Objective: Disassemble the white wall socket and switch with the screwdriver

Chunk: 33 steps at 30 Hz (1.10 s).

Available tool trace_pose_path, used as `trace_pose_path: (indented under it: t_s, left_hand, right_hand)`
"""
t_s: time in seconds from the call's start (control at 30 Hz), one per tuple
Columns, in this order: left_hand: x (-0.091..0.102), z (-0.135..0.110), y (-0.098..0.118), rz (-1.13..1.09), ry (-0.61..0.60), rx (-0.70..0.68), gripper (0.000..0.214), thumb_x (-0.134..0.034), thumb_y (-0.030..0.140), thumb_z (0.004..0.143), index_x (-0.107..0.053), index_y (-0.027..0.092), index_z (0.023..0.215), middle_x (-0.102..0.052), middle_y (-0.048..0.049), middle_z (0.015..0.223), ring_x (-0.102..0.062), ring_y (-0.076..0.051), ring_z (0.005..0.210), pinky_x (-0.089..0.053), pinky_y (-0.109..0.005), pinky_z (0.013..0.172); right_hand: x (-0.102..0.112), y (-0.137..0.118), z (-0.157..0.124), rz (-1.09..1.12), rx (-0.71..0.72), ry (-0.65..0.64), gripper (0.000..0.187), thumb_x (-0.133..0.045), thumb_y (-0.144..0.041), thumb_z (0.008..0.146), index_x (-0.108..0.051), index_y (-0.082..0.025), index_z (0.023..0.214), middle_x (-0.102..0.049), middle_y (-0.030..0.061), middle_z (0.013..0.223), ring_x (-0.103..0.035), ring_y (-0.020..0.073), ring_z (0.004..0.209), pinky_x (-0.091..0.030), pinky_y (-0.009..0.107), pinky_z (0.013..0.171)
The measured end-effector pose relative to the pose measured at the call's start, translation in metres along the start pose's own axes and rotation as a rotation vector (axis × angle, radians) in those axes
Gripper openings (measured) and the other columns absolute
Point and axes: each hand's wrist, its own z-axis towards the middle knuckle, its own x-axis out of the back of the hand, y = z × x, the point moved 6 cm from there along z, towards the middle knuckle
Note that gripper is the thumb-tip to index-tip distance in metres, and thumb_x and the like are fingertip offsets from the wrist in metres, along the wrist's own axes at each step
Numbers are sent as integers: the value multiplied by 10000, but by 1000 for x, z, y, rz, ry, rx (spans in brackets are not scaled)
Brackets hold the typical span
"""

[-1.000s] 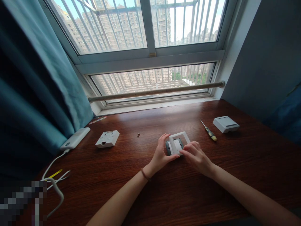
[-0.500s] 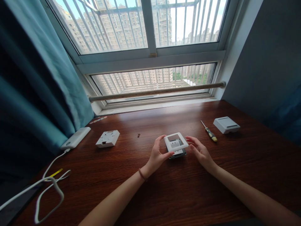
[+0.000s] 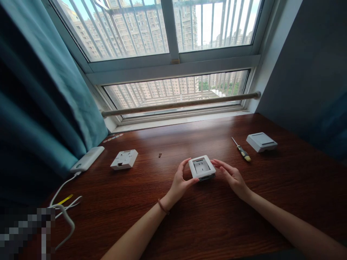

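White plastic frame (image 3: 204, 174), squarish, sits on top of a socket insert (image 3: 202, 166), insert face visible through the frame's opening. Dark edge of the insert's base (image 3: 208, 177) pokes out under the frame's near side. Whole thing is on the brown wooden table (image 3: 168, 231), right of centre, between the two hands.

Left hand (image 3: 179, 183): holding the frame by its left side, thumb at near left corner, fingers at far left corner, so the frame lies in the thumb-finger gap. Brown band (image 3: 163, 207) on that wrist. Right hand (image 3: 235, 181): loosely open, fingers stretched toward the frame's right edge, thumb slightly apart; fingertips right at that edge, can't tell if touching. Frame is left of those fingertips, outside the palm.

Around: small screws (image 3: 159, 155) beyond and left of left hand. White box with recessed face (image 3: 124, 160) farther left. Screwdriver (image 3: 242, 151) beyond right hand, tip pointing to window, white switch box (image 3: 261, 142) just right of it.
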Motion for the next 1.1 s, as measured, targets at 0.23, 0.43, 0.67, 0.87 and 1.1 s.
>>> trace_pose_path:
  t_s: [0.23,0.43,0.67,0.87,1.1]
  left_hand:
    - [-3,4,-16,28,-74,-19,809,-740,308,646,-310,211,1325,-362,-107,1403,-316,-258,1308,-206,-410,1118]
    - [-3,4,-22,85,-103,-27,873,-752,329,626,-280,219,1351,-315,-109,1430,-250,-267,1338,-172,-434,1125]
    - [-4,4,-27,139,-117,-41,926,-758,324,617,-236,244,1377,-252,-121,1455,-199,-281,1354,-132,-481,1124]
    - [-4,5,-29,153,-115,-23,964,-769,315,598,-218,240,1386,-234,-130,1460,-194,-295,1353,-138,-502,1114]
    - [-4,7,-32,131,-121,-3,969,-778,322,578,-240,232,1378,-244,-136,1455,-186,-306,1353,-135,-510,1111]
  right_hand:
    - [3,3,-1,-45,-13,35,343,-452,-358,891,-561,-220,1185,-613,52,1173,-525,230,1137,-358,419,1022]
    - [3,9,-2,-25,-47,59,329,-454,-361,891,-580,-227,1164,-616,44,1166,-544,235,1115,-388,429,1007]
    - [2,12,-2,-12,-82,69,359,-474,-392,875,-585,-212,1165,-619,61,1160,-559,260,1094,-427,455,976]
    - [1,19,-2,27,-107,73,358,-493,-399,864,-590,-216,1157,-612,56,1172,-563,257,1091,-459,433,951]
    - [0,22,-2,40,-118,60,359,-489,-389,870,-579,-209,1168,-608,62,1177,-560,253,1095,-454,437,957]
